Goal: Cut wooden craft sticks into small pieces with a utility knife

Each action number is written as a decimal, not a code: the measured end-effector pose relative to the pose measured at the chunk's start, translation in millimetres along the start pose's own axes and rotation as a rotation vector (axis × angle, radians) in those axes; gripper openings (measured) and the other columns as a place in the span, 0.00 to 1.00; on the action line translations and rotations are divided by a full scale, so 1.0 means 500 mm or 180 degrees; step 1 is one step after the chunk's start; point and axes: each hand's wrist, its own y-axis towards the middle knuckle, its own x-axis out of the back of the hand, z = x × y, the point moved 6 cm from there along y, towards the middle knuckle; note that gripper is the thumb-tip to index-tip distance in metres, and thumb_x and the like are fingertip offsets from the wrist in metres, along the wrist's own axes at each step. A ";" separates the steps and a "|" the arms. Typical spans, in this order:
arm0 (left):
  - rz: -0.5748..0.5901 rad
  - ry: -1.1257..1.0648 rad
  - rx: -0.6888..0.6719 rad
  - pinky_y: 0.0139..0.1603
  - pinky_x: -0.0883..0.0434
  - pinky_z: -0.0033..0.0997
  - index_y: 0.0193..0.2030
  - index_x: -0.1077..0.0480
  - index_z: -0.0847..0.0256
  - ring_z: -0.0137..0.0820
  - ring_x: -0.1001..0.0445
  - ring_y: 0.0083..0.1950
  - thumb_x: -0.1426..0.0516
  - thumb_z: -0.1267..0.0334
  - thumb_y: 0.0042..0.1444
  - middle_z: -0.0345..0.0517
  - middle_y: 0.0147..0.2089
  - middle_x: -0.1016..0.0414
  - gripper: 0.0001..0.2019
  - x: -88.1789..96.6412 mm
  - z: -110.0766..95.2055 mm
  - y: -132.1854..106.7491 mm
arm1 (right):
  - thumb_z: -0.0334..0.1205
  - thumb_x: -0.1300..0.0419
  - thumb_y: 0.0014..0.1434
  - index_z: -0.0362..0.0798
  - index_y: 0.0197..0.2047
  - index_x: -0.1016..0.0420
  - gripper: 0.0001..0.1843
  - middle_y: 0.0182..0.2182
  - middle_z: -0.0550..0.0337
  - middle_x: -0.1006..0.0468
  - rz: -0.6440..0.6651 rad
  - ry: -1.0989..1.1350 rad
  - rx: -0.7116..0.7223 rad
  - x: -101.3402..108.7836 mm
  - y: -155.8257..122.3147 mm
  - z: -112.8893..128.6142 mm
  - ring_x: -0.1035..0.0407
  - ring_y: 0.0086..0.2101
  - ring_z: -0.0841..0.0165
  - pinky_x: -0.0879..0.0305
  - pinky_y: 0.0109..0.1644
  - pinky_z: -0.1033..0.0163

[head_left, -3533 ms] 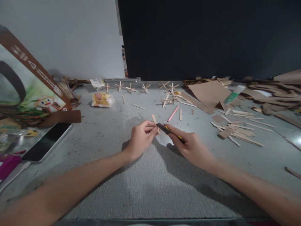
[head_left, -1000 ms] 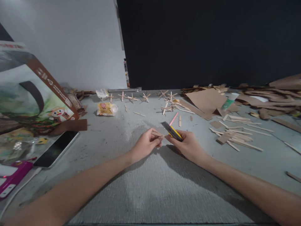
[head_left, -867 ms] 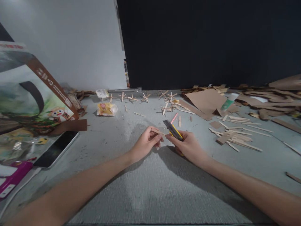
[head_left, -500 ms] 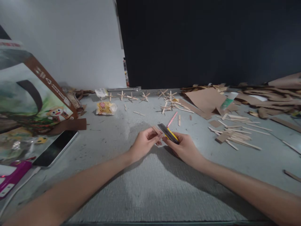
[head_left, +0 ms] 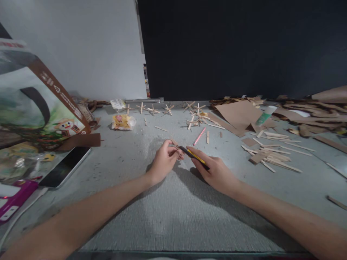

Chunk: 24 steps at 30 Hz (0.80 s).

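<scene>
Pinching a small wooden stick (head_left: 174, 142) in the left grip (head_left: 163, 162), above the counter (head_left: 162, 224); right grip (head_left: 219, 172) wrapped around a yellow-and-black cutter (head_left: 195, 156), dark end at the stick, contact hard to tell. Pink rod (head_left: 200, 136) lies just beyond; crossed sticks (head_left: 168, 109) farther back, loose stick pile (head_left: 279, 159) right, phone (head_left: 65, 167) left.

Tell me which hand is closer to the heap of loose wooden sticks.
Right. The right hand, holding a black-and-yellow tool, is just left of the heap of wooden sticks; the left hand is farther left, beyond the right one.
</scene>
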 end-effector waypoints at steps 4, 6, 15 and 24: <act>-0.0065 0.0112 0.0014 0.41 0.21 0.33 0.43 0.35 0.57 0.34 0.16 0.36 0.35 0.56 0.64 0.42 0.33 0.17 0.14 0.000 -0.006 -0.005 | 0.42 0.49 0.76 0.48 0.72 0.30 0.26 0.46 0.50 0.11 -0.0070 -0.0050 0.0105 -0.001 -0.001 -0.002 0.17 0.31 0.64 0.27 0.36 0.64; -0.0108 0.0154 0.0009 0.41 0.21 0.33 0.43 0.35 0.57 0.34 0.15 0.36 0.35 0.57 0.64 0.43 0.33 0.17 0.13 0.000 -0.009 -0.007 | 0.42 0.49 0.76 0.47 0.73 0.30 0.26 0.45 0.50 0.11 -0.0106 -0.0049 0.0126 0.000 -0.002 -0.002 0.17 0.32 0.64 0.26 0.36 0.64; -0.0154 0.0248 0.0038 0.41 0.21 0.33 0.41 0.34 0.58 0.34 0.14 0.36 0.37 0.64 0.63 0.45 0.34 0.15 0.09 -0.001 -0.011 -0.011 | 0.41 0.49 0.77 0.49 0.74 0.32 0.26 0.50 0.48 0.12 -0.0155 -0.0085 0.0276 -0.003 -0.006 -0.001 0.16 0.37 0.64 0.24 0.39 0.65; -0.0245 0.0409 0.0073 0.41 0.20 0.35 0.41 0.35 0.57 0.36 0.14 0.35 0.35 0.60 0.62 0.46 0.34 0.14 0.12 -0.003 -0.020 -0.015 | 0.39 0.52 0.77 0.46 0.77 0.37 0.29 0.37 0.52 0.14 -0.0153 -0.0630 0.0469 -0.004 -0.013 0.009 0.22 0.28 0.66 0.30 0.33 0.64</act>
